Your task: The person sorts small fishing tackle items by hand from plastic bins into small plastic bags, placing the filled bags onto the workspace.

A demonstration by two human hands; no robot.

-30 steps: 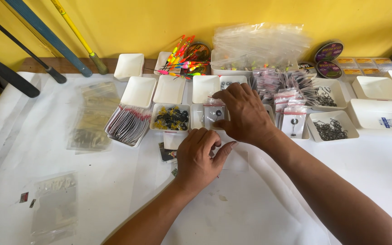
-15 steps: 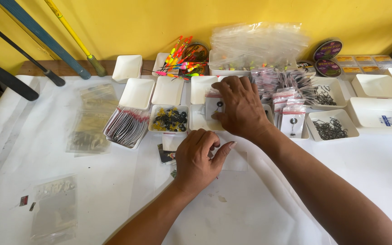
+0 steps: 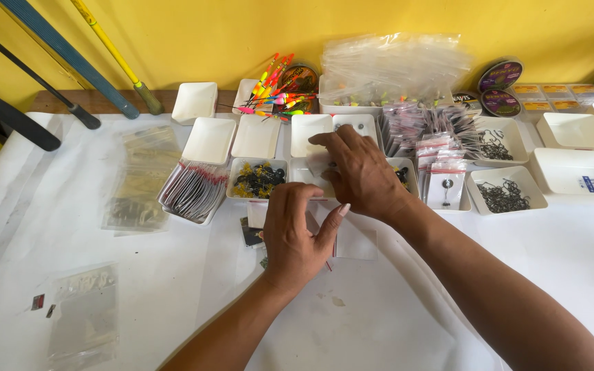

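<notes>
My right hand [image 3: 362, 175] reaches over a row of small white trays. Its thumb and fingers pinch a small clear packet [image 3: 317, 163] above the tray [image 3: 302, 127] in the middle of the row. My left hand [image 3: 297, 237] rests nearer to me on the white table cover, fingers curled down over small cards and packets [image 3: 251, 233]; what is under the palm is hidden. A tray of black and yellow beads [image 3: 257, 180] sits just left of both hands.
A tray of red-edged packets [image 3: 194, 192] and empty white trays [image 3: 209, 141] lie left. Hook trays [image 3: 503, 196], packets [image 3: 441, 185], line spools [image 3: 500, 75], bright floats [image 3: 273, 93] and piled clear bags [image 3: 393, 69] fill the back. Rod handles [image 3: 8, 117] lean at left.
My right hand has moved away from me with the small clear packet, from beside the bead tray to the tray behind it. My left hand has hardly moved.
</notes>
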